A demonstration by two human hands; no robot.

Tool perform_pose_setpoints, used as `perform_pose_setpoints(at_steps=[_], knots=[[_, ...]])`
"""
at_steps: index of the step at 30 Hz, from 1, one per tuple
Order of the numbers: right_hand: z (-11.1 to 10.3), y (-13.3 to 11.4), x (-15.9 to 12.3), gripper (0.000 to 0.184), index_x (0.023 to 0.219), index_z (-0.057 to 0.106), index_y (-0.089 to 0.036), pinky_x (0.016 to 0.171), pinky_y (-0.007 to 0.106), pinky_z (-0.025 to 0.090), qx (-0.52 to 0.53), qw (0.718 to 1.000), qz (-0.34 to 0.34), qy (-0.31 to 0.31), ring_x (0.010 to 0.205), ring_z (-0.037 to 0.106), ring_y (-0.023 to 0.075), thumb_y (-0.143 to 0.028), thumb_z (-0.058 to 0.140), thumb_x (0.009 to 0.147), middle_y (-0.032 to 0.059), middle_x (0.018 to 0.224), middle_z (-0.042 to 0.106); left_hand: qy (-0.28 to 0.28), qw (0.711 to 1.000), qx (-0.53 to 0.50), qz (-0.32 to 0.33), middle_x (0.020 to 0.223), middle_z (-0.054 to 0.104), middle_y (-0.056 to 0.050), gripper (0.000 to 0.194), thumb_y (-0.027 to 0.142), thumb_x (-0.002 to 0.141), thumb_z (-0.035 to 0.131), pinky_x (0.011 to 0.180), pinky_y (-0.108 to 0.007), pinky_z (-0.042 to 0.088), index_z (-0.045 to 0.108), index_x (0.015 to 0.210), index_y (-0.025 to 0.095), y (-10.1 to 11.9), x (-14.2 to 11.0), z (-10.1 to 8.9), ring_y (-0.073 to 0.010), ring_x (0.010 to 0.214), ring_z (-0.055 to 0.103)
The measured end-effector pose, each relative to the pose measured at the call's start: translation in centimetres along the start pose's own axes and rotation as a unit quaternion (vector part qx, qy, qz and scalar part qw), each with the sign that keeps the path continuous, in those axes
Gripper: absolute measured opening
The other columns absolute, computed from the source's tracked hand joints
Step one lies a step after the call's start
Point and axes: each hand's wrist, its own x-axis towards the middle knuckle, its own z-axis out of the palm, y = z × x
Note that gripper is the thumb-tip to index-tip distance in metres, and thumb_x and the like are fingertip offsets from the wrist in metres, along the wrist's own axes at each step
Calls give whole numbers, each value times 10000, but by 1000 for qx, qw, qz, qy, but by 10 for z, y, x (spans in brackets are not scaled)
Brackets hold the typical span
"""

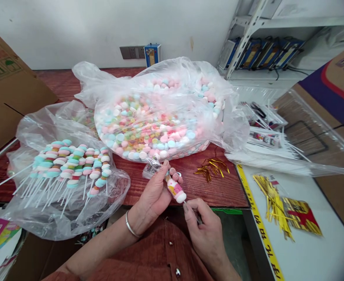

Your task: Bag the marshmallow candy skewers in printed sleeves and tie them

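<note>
A marshmallow lollipop (176, 189) in a printed clear wrapper lies between my two hands, over the table's front edge. My left hand (153, 195) is closed around its upper part, thumb on one side and fingers curled behind. My right hand (203, 226) pinches the stick at the lower end, the fingers partly hiding it. Beside my left fingers lies a small clear printed wrapper (150, 168). Gold twist ties (211, 168) are scattered right of my hands. Many marshmallow skewers on white sticks (72, 162) lie on a plastic bag to the left.
Large clear bags of loose marshmallows and gummy rings (154, 125) fill the table's back. At right are white sticks (265, 150), yellow-gold ties (273, 207) and a cardboard box (332, 97). Another carton (11, 86) stands left; a metal shelf (248, 39) is behind.
</note>
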Motion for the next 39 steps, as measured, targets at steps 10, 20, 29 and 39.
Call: perform_pose_setpoints(at_steps=[10, 20, 29, 39], knots=[[-2, -8, 13, 332, 756, 570, -196, 547, 213, 377, -18, 998, 61, -16, 584, 502, 116, -367, 458, 1018, -20, 668, 589, 7, 999, 43, -16, 670, 540, 33, 300, 325, 804, 786, 570, -231, 507, 538, 773, 159, -16, -9, 4, -98, 578, 549], [-2, 2, -6, 164, 873, 615, -191, 627, 243, 387, -224, 964, -142, 36, 620, 565, 133, -177, 495, 984, 2, 703, 610, -11, 1000, -3, 6, 634, 526, 41, 269, 317, 812, 783, 631, -238, 509, 576, 794, 146, -7, -1, 1, -79, 560, 498], [9, -1, 4, 257, 748, 566, -199, 552, 245, 339, -46, 999, -12, 7, 553, 458, 108, -281, 504, 984, -27, 627, 526, -14, 999, 29, 14, 603, 485, 73, 326, 348, 775, 815, 632, -227, 495, 548, 779, 161, -16, -4, 0, -60, 520, 455], [23, -10, 27, 458, 751, 531, -193, 395, 186, 167, 447, 845, 295, 1, 435, 131, 37, -571, 790, 731, -135, 501, 285, -24, 986, 165, -11, 676, 614, -6, 380, 442, 750, 804, 512, -200, 415, 571, 671, 153, -35, -13, -3, -80, 537, 505]])
